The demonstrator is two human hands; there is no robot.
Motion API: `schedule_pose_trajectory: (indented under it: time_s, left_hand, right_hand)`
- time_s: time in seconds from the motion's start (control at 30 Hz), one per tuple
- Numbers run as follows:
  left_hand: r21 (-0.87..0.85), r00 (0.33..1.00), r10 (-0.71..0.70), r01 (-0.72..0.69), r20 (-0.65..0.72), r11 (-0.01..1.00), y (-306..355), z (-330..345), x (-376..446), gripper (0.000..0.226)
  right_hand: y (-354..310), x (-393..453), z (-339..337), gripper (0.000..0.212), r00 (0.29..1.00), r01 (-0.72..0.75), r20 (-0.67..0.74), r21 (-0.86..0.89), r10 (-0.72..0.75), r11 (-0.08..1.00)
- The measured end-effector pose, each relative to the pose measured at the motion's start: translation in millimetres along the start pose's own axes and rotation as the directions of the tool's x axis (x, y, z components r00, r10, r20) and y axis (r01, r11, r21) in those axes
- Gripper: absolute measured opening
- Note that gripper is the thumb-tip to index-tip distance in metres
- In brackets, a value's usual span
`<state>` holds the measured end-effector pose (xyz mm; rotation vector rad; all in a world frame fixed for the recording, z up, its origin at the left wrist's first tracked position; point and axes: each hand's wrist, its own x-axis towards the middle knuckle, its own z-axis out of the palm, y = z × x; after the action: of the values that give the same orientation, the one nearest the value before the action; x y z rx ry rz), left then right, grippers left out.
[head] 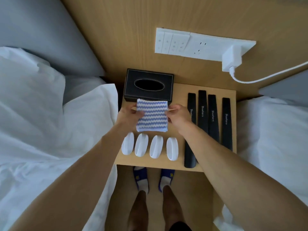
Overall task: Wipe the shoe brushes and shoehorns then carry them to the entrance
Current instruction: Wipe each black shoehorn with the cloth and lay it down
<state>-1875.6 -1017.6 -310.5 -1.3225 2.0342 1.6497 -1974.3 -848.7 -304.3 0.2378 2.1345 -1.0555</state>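
A blue-and-white striped cloth [150, 115] is held flat above the wooden nightstand [179, 90], my left hand [129, 114] gripping its left edge and my right hand [179, 114] its right edge. Several white shoe brushes [156, 148] lie in a row along the front of the nightstand, just below the cloth. Several black shoehorns [212, 114] marked "Shoehorn" lie side by side on the right part of the top; my right forearm covers part of the leftmost one.
A black tissue box [148, 86] stands at the back left of the nightstand. White bedding [50, 122] flanks it on the left and another bed [273, 139] on the right. A wall socket panel [200, 43] holds a white charger [231, 60] with its cable.
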Motion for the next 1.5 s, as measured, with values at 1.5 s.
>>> schedule_pose_trajectory:
  time_s: [1.5]
  left_hand:
    - [0.639,0.984,-0.054,0.151,-0.170,0.755,-54,-10,-35,0.047]
  right_hand:
    - [83,-51,-4,0.043,0.990,-0.079,-0.139,-0.548,0.002,0.833]
